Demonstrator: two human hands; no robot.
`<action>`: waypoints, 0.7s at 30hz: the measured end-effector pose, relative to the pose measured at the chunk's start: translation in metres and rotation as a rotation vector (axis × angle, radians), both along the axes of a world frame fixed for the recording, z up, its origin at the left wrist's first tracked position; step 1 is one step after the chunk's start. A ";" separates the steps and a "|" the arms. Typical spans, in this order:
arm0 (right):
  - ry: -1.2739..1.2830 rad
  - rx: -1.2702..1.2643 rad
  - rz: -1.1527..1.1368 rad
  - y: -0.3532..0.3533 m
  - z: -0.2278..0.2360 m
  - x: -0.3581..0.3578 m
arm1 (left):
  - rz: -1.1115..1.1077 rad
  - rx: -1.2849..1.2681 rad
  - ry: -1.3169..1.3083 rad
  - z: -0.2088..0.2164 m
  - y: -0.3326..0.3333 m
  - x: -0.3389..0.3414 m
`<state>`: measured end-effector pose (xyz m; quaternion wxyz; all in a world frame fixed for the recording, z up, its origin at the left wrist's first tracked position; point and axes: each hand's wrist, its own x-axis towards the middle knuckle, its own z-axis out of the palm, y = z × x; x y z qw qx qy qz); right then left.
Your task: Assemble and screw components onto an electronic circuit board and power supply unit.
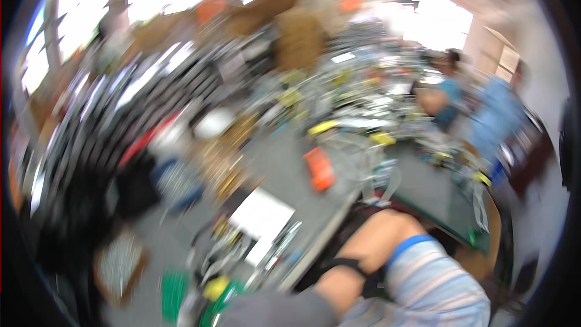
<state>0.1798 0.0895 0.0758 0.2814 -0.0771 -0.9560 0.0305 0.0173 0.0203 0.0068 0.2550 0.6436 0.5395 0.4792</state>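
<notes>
- At the lower centre, a bare bent arm (369,245), crossed by a black wristband (348,263) and leading from a striped sleeve (445,275) with a blue edge; seemingly on the right side of the body.
- At the bottom edge, a smooth grey shape (278,310) over the end of that arm; too blurred to identify.
- Right hand: cannot tell whether wide, narrow or holding anything. Left hand: out of view.
- Nearest to the arm, on the grey table (275,157), a white sheet (261,213) left of centre in the lower half, just beside slim silvery items (285,242).
- Around the middle of the frame, an orange object (319,169) on the same table, near its edge.
- Lower left, a brown-edged container (121,266) and, to its right, a green piece (175,293).
- Upper left, rows of dark slabs (151,85), smeared by motion.
- Upper right, a person in light blue (493,112).
</notes>
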 end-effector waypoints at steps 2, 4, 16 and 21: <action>0.086 -0.119 0.100 0.008 0.002 0.003 | -0.045 -0.003 -0.031 0.010 0.007 0.007; 0.078 -0.089 0.033 0.012 -0.001 0.004 | -0.111 -0.004 -0.035 0.014 0.012 0.012; -0.018 -0.290 -0.048 0.031 0.007 0.028 | -0.280 0.003 -0.090 0.003 0.028 0.011; 0.218 -0.264 0.069 0.032 -0.009 0.044 | -0.303 0.000 -0.205 0.003 0.006 -0.007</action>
